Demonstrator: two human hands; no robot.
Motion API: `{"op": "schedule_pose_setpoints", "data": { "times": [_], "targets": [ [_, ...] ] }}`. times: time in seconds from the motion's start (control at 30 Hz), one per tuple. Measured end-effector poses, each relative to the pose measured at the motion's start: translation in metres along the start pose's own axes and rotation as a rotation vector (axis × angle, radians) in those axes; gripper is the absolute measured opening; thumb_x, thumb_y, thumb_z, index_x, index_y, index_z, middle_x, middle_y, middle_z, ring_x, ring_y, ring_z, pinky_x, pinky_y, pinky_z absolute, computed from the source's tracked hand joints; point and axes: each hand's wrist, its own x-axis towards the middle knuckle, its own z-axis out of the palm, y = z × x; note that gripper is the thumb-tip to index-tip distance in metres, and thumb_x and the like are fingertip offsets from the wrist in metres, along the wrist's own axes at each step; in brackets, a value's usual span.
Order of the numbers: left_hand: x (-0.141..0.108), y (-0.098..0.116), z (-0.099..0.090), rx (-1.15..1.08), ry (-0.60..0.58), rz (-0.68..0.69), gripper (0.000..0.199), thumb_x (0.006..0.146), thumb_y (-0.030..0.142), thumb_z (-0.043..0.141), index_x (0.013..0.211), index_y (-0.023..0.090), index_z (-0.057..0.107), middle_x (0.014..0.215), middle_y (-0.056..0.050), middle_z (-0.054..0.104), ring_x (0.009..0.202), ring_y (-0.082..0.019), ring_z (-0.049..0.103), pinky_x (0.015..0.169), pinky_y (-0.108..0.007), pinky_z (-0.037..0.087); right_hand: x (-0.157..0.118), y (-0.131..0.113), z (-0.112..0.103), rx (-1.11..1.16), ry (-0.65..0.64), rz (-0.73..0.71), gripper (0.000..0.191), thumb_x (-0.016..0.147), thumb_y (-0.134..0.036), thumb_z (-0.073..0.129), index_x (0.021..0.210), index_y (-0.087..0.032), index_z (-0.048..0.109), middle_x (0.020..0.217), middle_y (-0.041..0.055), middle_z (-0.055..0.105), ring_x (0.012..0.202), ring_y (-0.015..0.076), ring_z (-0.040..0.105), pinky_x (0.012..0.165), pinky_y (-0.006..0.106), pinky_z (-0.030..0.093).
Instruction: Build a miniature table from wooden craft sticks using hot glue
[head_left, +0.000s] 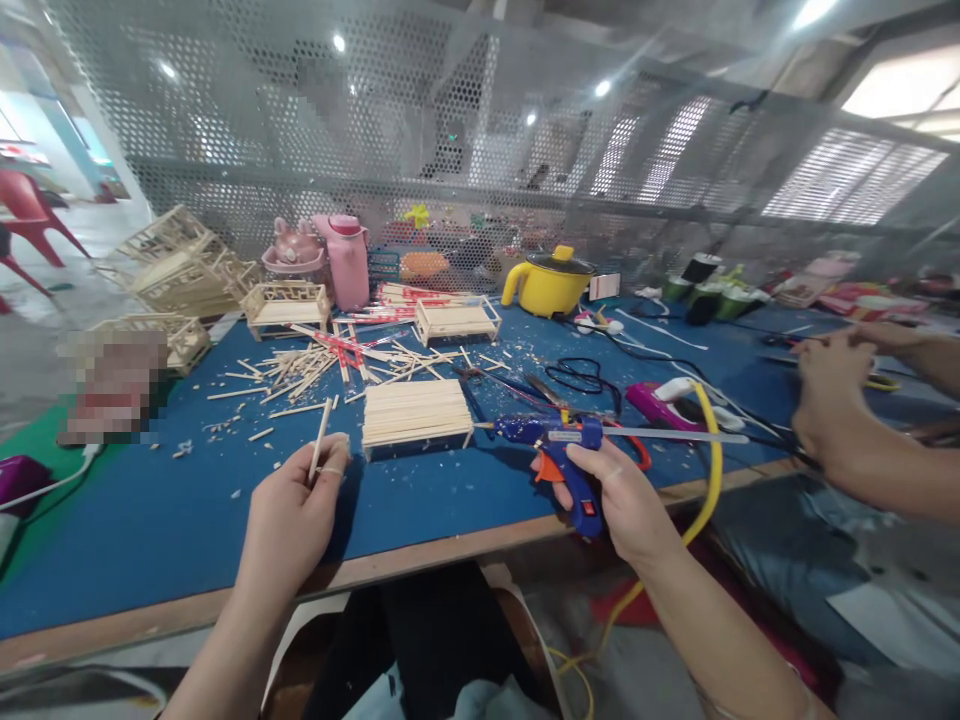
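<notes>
My left hand (304, 495) pinches a short wooden stick (320, 440) upright, just left of a small slatted platform of wooden sticks (416, 412). That platform stands on short legs on the blue table mat. In my right hand (619, 490) is a blue glue gun (574, 470) with an orange trigger. Its nozzle points left, at or very near the platform's right front corner; whether they touch I cannot tell. A clear glue stick (675, 435) runs out of the gun's back. Loose wooden sticks (300, 370) lie scattered behind the platform.
Small stick-built furniture models (289, 308) stand at the back and left. A pink bottle (349, 262), a yellow pot (555, 283) and a purple power strip (664, 408) sit farther back. A yellow cable (709, 470) hangs over the edge. Another person's hands (840, 380) are at right.
</notes>
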Motion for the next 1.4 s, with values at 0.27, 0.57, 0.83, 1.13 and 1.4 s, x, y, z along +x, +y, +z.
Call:
{"op": "schedule_pose_setpoints", "data": {
  "times": [0.27, 0.57, 0.83, 1.13, 1.4],
  "targets": [
    [0.000, 0.000, 0.000, 0.012, 0.008, -0.004, 0.040, 0.081, 0.052, 0.050, 0.100, 0.023, 0.069, 0.099, -0.003, 0.074, 0.101, -0.026, 0.064, 0.078, -0.030, 0.048, 0.003, 0.002, 0.005, 0.010, 0.039, 0.017, 0.030, 0.077, -0.045, 0.055, 0.078, -0.015, 0.061, 0.042, -0.0015, 0.054, 0.037, 0.0098, 0.041, 0.038, 0.022, 0.031],
    [0.000, 0.002, 0.000, -0.076, 0.085, -0.031, 0.037, 0.082, 0.047, 0.052, 0.102, 0.020, 0.068, 0.101, -0.006, 0.073, 0.097, -0.024, 0.064, 0.080, -0.030, 0.047, 0.002, 0.001, 0.012, 0.049, 0.020, -0.100, 0.031, 0.082, -0.044, 0.053, 0.081, -0.015, 0.063, 0.047, -0.0002, 0.056, 0.043, 0.0105, 0.045, 0.041, 0.022, 0.032],
    [0.001, -0.004, 0.000, -0.328, 0.135, -0.064, 0.043, 0.090, 0.048, 0.039, 0.111, 0.018, 0.063, 0.107, -0.008, 0.067, 0.094, -0.021, 0.060, 0.084, -0.032, 0.045, 0.001, -0.013, 0.073, 0.005, -0.263, -0.120, 0.041, 0.078, -0.048, 0.064, 0.103, -0.018, 0.051, 0.082, 0.0057, 0.070, 0.049, 0.0093, 0.049, 0.048, 0.024, 0.041],
    [0.000, -0.001, -0.004, -0.319, 0.082, -0.004, 0.041, 0.092, 0.045, 0.037, 0.109, 0.017, 0.062, 0.106, -0.008, 0.068, 0.098, -0.020, 0.060, 0.087, -0.031, 0.044, 0.005, -0.019, 0.085, -0.202, -0.322, -0.193, 0.040, 0.084, -0.053, 0.054, 0.101, -0.018, 0.048, 0.079, 0.0043, 0.067, 0.052, 0.0115, 0.051, 0.053, 0.027, 0.044],
    [0.000, -0.002, -0.003, -0.317, 0.083, 0.013, 0.040, 0.093, 0.043, 0.037, 0.110, 0.017, 0.063, 0.120, -0.009, 0.065, 0.113, -0.021, 0.057, 0.093, -0.030, 0.042, 0.008, -0.019, 0.090, -0.228, -0.381, -0.229, 0.032, 0.087, -0.051, 0.051, 0.093, -0.019, 0.048, 0.074, 0.0000, 0.059, 0.053, 0.0103, 0.047, 0.053, 0.025, 0.041]
  ]
}}
